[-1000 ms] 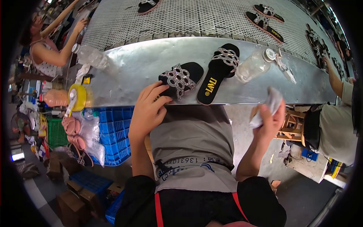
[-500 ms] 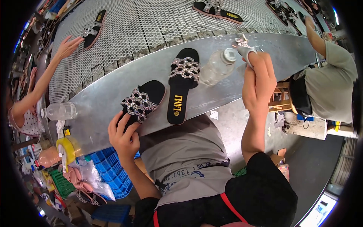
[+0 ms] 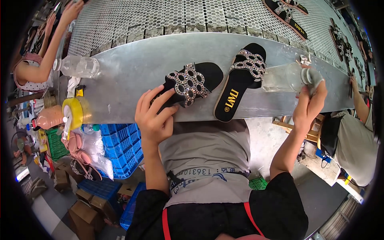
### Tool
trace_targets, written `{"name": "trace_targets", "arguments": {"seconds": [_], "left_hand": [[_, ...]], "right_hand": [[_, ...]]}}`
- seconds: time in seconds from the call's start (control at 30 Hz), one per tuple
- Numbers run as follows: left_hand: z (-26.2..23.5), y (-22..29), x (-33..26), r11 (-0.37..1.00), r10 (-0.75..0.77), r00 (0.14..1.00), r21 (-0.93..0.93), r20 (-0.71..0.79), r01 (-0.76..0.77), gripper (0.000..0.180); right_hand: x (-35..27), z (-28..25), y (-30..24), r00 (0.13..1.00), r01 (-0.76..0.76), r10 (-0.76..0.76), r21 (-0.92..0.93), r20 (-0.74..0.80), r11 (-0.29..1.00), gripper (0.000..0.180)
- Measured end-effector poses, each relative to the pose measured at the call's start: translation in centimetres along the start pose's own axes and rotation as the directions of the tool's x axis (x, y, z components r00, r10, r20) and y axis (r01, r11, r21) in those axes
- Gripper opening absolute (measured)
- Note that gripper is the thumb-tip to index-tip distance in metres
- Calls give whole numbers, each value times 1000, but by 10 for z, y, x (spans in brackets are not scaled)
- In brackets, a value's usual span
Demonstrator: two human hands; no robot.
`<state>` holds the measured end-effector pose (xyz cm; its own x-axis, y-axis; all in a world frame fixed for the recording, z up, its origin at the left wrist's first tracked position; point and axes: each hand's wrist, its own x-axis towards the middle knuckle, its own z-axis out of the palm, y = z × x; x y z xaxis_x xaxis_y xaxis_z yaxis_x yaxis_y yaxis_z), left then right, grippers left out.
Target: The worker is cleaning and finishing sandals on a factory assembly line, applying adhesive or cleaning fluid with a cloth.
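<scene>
My left hand (image 3: 154, 114) grips the heel end of a black slide sandal (image 3: 191, 86), thumb at its edge and fingers on top. Its strap is cut with round holes and covered in rhinestones. The matching sandal (image 3: 236, 86) lies to its right, sole down, with gold lettering on the insole. Farther right, my right hand (image 3: 310, 106) has its fingers pinched, with a grey cloth (image 3: 315, 77) wrapped about a fingertip. That cloth is against the mouth of a clear plastic bottle (image 3: 280, 78); whether the fingers also hold the bottle is hidden.
A metal ledge (image 3: 132, 68) runs before me, with a perforated conveyor (image 3: 168, 16) beyond it carrying more sandals (image 3: 289, 18). Another clear bottle (image 3: 78, 66) and a yellow tape roll (image 3: 73, 114) are at left. Blue crates (image 3: 120, 148) stand below. Co-workers sit on both sides.
My view has swung to the right. My right hand has lowered the cloth onto the bottle's mouth. My left hand keeps its hold on the sandal; the left co-worker's hand has left the conveyor sandal.
</scene>
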<state>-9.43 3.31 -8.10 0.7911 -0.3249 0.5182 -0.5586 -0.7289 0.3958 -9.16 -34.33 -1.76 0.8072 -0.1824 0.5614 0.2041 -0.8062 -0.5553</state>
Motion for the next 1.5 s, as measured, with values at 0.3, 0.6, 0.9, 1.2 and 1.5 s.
{"name": "trace_targets", "arguments": {"seconds": [0.3,0.6,0.9,1.2,1.5], "left_hand": [[16,-12,-23,957,-273,859,-209,-433,198,19],[17,-18,-31,927,-308,852,-335,-423,169,25],[11,-10,-23,634,-570,678,-773,-465,3,33],[12,48,58,985,-80,995,159,68,68,45],[-19,29,57,994,-3,871,99,491,-52,76]], "right_hand": [[4,11,14,990,-73,75,21,-119,997,43],[-22,-24,110,767,-32,620,976,163,-218,13],[6,-30,71,736,-59,664,964,-132,258,15],[11,0,25,987,20,-55,-224,-152,974,38],[14,-8,31,984,133,-147,-140,-98,981,32]]}}
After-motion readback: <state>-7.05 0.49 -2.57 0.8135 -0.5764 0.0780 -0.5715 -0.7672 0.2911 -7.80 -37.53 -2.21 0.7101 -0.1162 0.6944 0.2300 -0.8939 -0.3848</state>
